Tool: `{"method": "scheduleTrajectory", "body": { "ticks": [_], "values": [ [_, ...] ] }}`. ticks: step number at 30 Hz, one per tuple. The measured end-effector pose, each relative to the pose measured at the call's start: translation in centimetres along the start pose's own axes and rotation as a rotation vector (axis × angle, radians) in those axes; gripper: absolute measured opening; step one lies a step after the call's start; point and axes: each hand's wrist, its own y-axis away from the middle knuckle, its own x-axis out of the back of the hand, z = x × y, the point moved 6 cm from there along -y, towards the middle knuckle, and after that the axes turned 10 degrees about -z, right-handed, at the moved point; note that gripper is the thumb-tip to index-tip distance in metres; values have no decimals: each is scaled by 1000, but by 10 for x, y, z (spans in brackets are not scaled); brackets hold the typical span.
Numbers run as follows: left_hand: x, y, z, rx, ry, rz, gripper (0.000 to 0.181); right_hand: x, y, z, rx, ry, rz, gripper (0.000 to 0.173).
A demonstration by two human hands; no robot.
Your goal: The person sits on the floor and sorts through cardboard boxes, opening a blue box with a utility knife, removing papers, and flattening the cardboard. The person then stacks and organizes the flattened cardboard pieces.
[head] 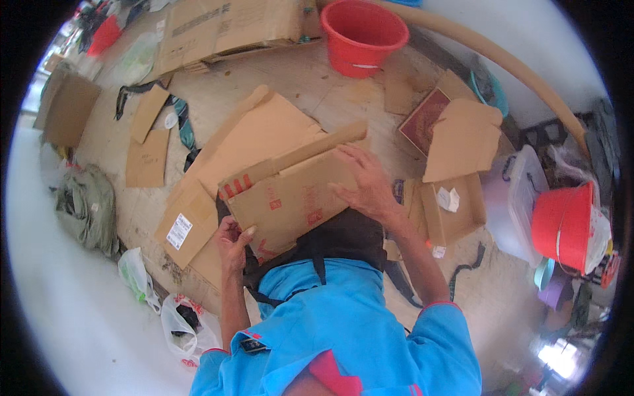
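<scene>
A folded piece of corrugated cardboard [292, 198] with red print lies tilted over my lap. My left hand [235, 240] grips its lower left corner, the thumb on top and the fingers curled at the edge. On its right part rests my right hand [364, 183], fingers spread over the upper face and edge. Beyond it a large flattened cardboard sheet [262, 128] lies on the floor. Another cardboard flap [190, 222] with a white label sits to the left, partly under the held piece.
A red bucket [364, 39] stands ahead beside a large flat carton [223, 29]. At the right are an open cardboard box [455, 213], a clear plastic bin [515, 208] and another red bucket [562, 227]. Plastic bags [190, 326] sit at the lower left, below a grey-green sack [86, 210].
</scene>
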Motion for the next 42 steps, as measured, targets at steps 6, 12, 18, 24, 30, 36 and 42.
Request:
{"method": "scheduleTrajectory", "body": {
  "ticks": [6,12,18,24,30,36,42],
  "values": [
    [9,18,-11,111,1,40,47,-43,-42,-32,112,165,-234,60],
    [6,3,-34,150,365,-35,67,-33,-29,-23,41,-1,-509,44],
    [15,-4,-42,355,-12,129,43,-10,13,-23,35,36,-701,27],
    [39,14,41,109,313,431,41,51,27,-35,152,-552,-342,32],
    [95,118,219,-350,-511,958,73,7,-40,-86,52,-746,-526,44],
    [164,210,306,-338,-509,1062,47,-145,-94,-149,-80,-999,-608,51],
    [301,192,140,452,-358,1045,81,-282,-78,-148,-429,-1328,-979,47]
  ]
}}
